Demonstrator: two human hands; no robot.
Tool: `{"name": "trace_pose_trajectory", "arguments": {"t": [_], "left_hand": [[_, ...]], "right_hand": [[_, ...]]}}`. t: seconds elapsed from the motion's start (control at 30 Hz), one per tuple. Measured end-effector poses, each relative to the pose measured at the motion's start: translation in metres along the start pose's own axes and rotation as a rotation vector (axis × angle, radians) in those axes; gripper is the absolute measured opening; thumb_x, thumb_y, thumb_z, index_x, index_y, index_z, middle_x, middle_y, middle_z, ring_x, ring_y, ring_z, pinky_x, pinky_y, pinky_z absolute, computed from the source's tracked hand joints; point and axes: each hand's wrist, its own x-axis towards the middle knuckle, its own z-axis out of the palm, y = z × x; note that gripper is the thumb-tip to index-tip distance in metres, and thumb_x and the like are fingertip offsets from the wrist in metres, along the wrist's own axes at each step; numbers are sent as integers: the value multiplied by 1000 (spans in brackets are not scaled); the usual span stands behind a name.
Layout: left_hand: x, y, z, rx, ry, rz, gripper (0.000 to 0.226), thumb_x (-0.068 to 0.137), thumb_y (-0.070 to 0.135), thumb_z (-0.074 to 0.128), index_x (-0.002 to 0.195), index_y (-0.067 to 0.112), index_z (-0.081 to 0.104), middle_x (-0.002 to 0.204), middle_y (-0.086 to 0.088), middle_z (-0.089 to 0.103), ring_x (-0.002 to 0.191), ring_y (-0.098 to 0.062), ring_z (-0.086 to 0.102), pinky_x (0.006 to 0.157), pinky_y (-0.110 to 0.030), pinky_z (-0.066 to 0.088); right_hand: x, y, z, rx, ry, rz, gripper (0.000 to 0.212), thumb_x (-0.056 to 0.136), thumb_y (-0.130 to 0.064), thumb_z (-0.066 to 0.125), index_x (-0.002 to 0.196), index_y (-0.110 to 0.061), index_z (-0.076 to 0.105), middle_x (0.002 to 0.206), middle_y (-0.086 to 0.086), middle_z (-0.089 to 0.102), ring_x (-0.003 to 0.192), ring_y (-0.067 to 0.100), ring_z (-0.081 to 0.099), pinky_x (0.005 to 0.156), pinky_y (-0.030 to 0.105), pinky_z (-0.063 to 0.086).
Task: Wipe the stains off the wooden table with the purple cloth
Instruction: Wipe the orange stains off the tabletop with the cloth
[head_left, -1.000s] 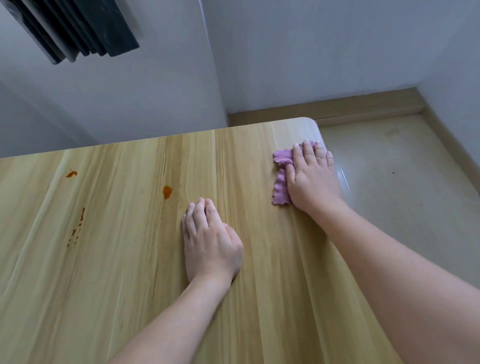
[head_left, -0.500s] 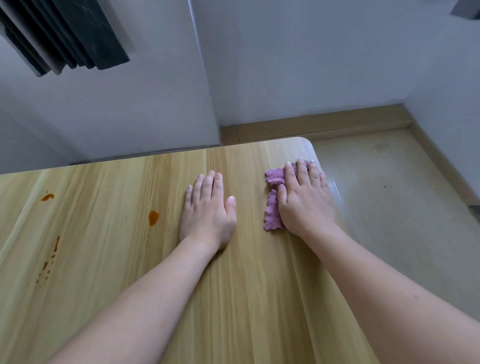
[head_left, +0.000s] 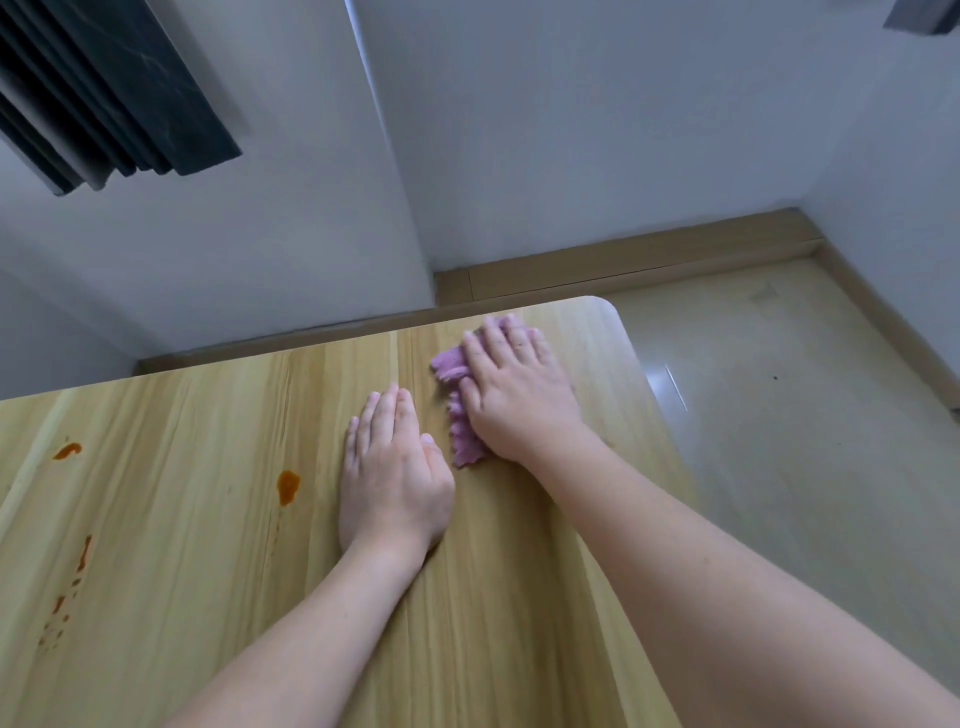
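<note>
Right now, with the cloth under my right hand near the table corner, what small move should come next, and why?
Probably slide the right hand with the cloth leftward toward the nearest stain. The cloth lies flat under straight fingers near the corner, where the wood looks clean, while orange stains remain left of the left hand. That hand rests flat between cloth and stain, so it likely must lift first.

light: soft, even daylight | glare: streak on floor (head_left: 670, 387) | fingertips slightly blurred | wide-angle edge distortion
</note>
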Motion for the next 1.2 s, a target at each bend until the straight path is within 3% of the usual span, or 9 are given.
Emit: {"name": "trace_pose_trajectory", "arguments": {"t": [0.13, 0.27, 0.43, 0.67, 0.8, 0.9, 1.2], "left_hand": [[0, 0, 0, 3, 8, -5, 66, 86, 29, 21, 148, 9, 28, 158, -3, 22, 146, -16, 13, 119, -31, 4], [-1, -2, 0, 5, 10, -2, 65, 86, 28, 20, 148, 9, 27, 158, -3, 21, 146, -15, 13, 119, -29, 2], [0, -3, 0, 4, 11, 7, 65, 87, 28, 19, 149, 9, 27, 158, -3, 20, 146, -15, 12, 120, -30, 3], [0, -3, 1, 2, 22, 12, 64, 85, 25, 23, 147, 8, 31, 157, -5, 24, 146, -18, 16, 120, -33, 7], [0, -2, 1, 0, 20, 11, 64, 86, 24, 23, 146, 6, 32, 156, -6, 26, 145, -20, 18, 119, -33, 8], [-1, -1, -2, -7, 5, 6, 57, 91, 20, 28, 147, 6, 30, 157, -7, 25, 146, -20, 16, 120, -33, 7], [-5, 3, -8, -24, -16, -10, 55, 95, 19, 30, 148, 7, 27, 158, -6, 21, 146, -19, 13, 120, -33, 6]], "right_hand": [[-15, 17, -1, 14, -17, -106, 59, 98, -44, 11, 153, -25, 19, 162, 1, 11, 148, 21, 1, 119, 41, 0], [-2, 53, -5, -5, 28, 114, 55, 100, -43, 19, 152, -25, 21, 161, 3, 13, 148, 24, 5, 119, 43, 1], [26, 57, -6, -4, 11, 339, 55, 101, -41, 16, 153, -23, 15, 162, 6, 6, 148, 29, -3, 118, 45, -3], [36, -2, -3, 7, -52, -37, 54, 101, -43, 15, 153, -29, 15, 162, -4, 9, 148, 23, -1, 119, 42, -1], [-21, 20, -4, 17, -49, -83, 55, 99, -46, 13, 152, -32, 19, 161, -5, 11, 148, 18, 0, 120, 41, 2], [-78, 29, -9, 26, -41, 22, 60, 96, -48, 9, 152, -31, 20, 161, -5, 13, 148, 19, 0, 120, 40, 3], [-163, 6, -3, 14, 13, 244, 57, 98, -43, 22, 151, -25, 28, 159, 1, 20, 148, 25, 7, 117, 43, 3]]}}
